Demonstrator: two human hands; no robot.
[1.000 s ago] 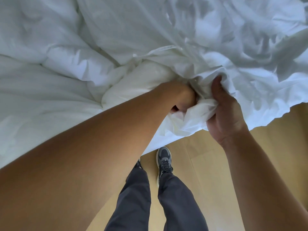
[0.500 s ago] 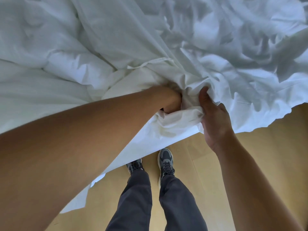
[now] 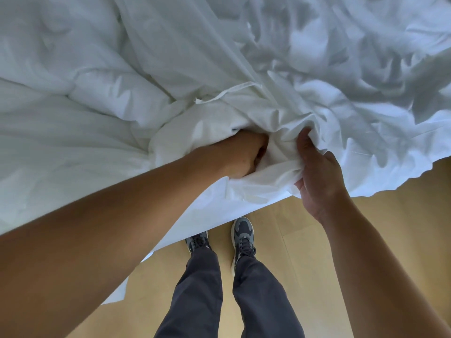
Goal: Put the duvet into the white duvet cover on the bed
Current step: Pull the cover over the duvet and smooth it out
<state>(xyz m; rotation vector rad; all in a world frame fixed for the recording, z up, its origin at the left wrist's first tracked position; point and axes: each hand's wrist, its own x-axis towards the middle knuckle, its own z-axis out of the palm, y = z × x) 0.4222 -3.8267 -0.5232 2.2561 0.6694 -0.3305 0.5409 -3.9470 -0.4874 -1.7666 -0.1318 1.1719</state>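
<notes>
A puffy white duvet (image 3: 73, 98) lies bunched on the left of the bed. The thin, crumpled white duvet cover (image 3: 341, 81) spreads over the right and hangs off the near edge. My left hand (image 3: 244, 154) is pushed into the folds at the cover's opening, its fingers curled on fabric and partly hidden. My right hand (image 3: 314, 172) grips a bunched edge of the cover just to the right, thumb on top.
Light wooden floor (image 3: 378, 240) runs below the hanging fabric. My legs in dark trousers (image 3: 200, 289) and grey sneakers (image 3: 241, 235) stand close to the bed's edge.
Both hands have pushed farther up and away from me into the bedding. The cover's hanging edge has lifted, showing more floor and both shoes.
</notes>
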